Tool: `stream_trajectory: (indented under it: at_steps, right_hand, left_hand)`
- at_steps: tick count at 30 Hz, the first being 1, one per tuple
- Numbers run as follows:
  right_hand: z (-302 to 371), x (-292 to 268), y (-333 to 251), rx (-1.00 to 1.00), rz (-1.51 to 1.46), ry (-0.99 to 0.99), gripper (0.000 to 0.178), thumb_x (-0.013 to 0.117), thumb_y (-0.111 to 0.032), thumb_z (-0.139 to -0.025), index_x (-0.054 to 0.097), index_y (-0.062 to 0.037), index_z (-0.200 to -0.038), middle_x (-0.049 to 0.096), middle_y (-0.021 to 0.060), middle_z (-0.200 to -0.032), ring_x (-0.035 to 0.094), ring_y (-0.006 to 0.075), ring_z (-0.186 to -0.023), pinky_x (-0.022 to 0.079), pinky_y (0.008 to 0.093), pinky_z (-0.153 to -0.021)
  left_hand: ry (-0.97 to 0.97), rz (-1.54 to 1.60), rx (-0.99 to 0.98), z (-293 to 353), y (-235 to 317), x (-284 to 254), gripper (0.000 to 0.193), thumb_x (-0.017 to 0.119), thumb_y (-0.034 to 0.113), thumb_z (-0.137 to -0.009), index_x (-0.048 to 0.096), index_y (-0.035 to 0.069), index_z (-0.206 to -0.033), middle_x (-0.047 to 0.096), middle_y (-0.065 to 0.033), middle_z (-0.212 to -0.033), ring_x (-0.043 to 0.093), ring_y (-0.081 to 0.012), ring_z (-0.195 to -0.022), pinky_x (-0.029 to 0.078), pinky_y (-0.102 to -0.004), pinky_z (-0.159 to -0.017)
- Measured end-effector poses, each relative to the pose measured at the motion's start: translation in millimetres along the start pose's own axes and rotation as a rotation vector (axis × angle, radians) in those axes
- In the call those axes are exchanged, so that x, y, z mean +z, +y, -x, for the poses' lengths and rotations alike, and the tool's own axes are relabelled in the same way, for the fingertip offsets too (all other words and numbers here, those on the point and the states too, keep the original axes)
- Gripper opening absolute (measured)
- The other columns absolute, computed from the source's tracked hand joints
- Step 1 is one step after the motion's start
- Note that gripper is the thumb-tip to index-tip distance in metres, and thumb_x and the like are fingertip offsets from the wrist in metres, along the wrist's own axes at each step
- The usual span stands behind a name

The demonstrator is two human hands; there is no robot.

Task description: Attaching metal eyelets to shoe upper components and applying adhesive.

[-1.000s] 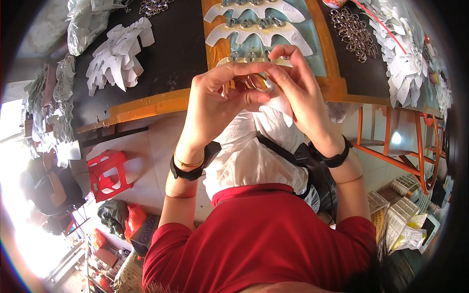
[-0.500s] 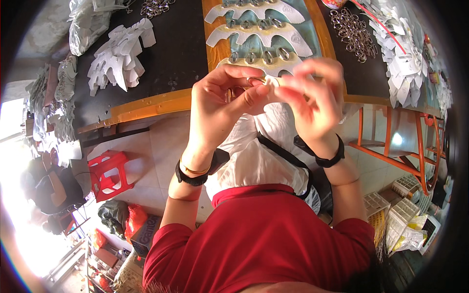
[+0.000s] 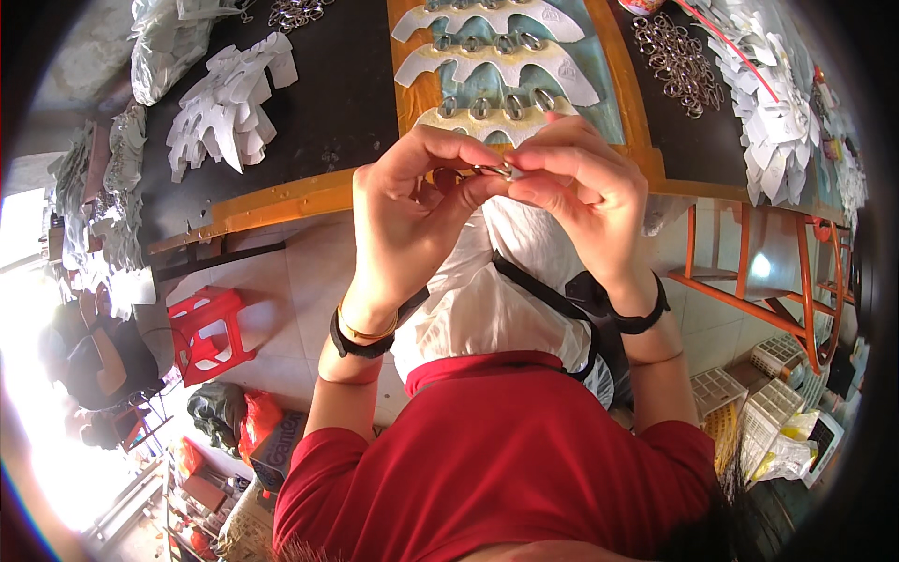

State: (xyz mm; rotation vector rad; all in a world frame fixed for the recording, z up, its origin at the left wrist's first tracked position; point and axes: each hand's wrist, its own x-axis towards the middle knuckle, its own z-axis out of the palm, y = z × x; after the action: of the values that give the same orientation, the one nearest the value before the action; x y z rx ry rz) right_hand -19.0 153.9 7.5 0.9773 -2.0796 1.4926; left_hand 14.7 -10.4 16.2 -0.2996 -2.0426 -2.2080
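My left hand (image 3: 407, 206) and my right hand (image 3: 590, 192) meet in front of the table edge. Between their closed fingertips sits a small silvery metal ring (image 3: 494, 170); a bit of white material shows at the right fingertips. My fingers hide most of both. Just beyond, white scalloped fabric pieces (image 3: 496, 67) lie in rows on a teal board (image 3: 599, 66). Silvery oval rings (image 3: 512, 108) stand along their upper edges, above yellowish stains. My hands partly cover the nearest piece.
A heap of white cut pieces (image 3: 225, 108) lies on the dark table (image 3: 328, 103) at left. Loose metal rings (image 3: 679, 66) and more white pieces (image 3: 777, 140) are at right. Below stand a red stool (image 3: 211, 328) and an orange metal frame (image 3: 749, 272). Another person (image 3: 98, 356) sits far left.
My right hand has come in from a blurred, spread pose and its fingers now pinch beside the left fingertips. The white material at the fingertips shows less now.
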Motion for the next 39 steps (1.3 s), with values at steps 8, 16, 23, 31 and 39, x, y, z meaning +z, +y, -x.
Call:
stream_trajectory:
  at_steps: [8,16,23,31,39]
  right_hand:
    - [2,3,-8,0.305,-0.237,-0.004,0.013,0.067,0.0,-0.07,0.063,-0.0016,-0.082,0.061,0.0052,-0.08,0.055,0.0163,-0.076,0.046,0.0262,-0.068]
    - [-3,-1,3,0.118,-0.177,-0.092,0.01,0.066,-0.001,-0.071,0.063,-0.0038,-0.08,0.062,0.0028,-0.078,0.055,0.0168,-0.078,0.04,0.0355,-0.088]
    - [-12,-1,-6,0.33,-0.445,0.149,0.038,0.071,-0.014,-0.069,0.059,-0.0024,-0.104,0.061,0.0075,-0.097,0.055,0.0147,-0.093,0.04,0.0316,-0.088]
    - [-5,-9,2,0.637,-0.321,-0.167,0.036,0.07,-0.016,-0.074,0.058,0.0015,-0.103,0.062,0.0054,-0.088,0.056,0.009,-0.082,0.045,0.0226,-0.072]
    - [-10,1,-2,0.801,-0.84,0.017,0.014,0.06,-0.012,-0.082,0.059,0.0007,-0.088,0.059,0.001,-0.081,0.052,0.0035,-0.073,0.042,0.0174,-0.065]
  left_hand:
    - [0.099,-0.054,0.012,-2,-2,0,0.015,0.068,-0.006,-0.07,0.057,-0.002,-0.081,0.06,-0.0036,-0.079,0.05,-0.0029,-0.063,0.039,-0.0149,-0.053]
    - [0.049,-0.021,-0.042,-2,-2,-4,0.025,0.068,-0.006,-0.07,0.051,-0.002,-0.089,0.058,-0.0074,-0.084,0.057,-0.0082,-0.07,0.049,-0.0186,-0.062]
    - [0.076,0.037,-0.168,-7,0,-5,0.02,0.069,0.003,-0.074,0.054,-0.002,-0.086,0.06,-0.0054,-0.078,0.057,-0.0077,-0.071,0.048,-0.0189,-0.062]
    - [0.037,0.094,-0.194,-9,1,-5,0.021,0.068,0.009,-0.076,0.055,-0.002,-0.088,0.061,-0.0053,-0.078,0.057,-0.0073,-0.071,0.048,-0.0194,-0.062]
    - [-0.106,0.198,-0.374,-12,-6,-10,0.022,0.062,0.022,-0.083,0.057,0.0,-0.087,0.058,-0.0007,-0.075,0.051,-0.0035,-0.067,0.04,-0.0168,-0.057]
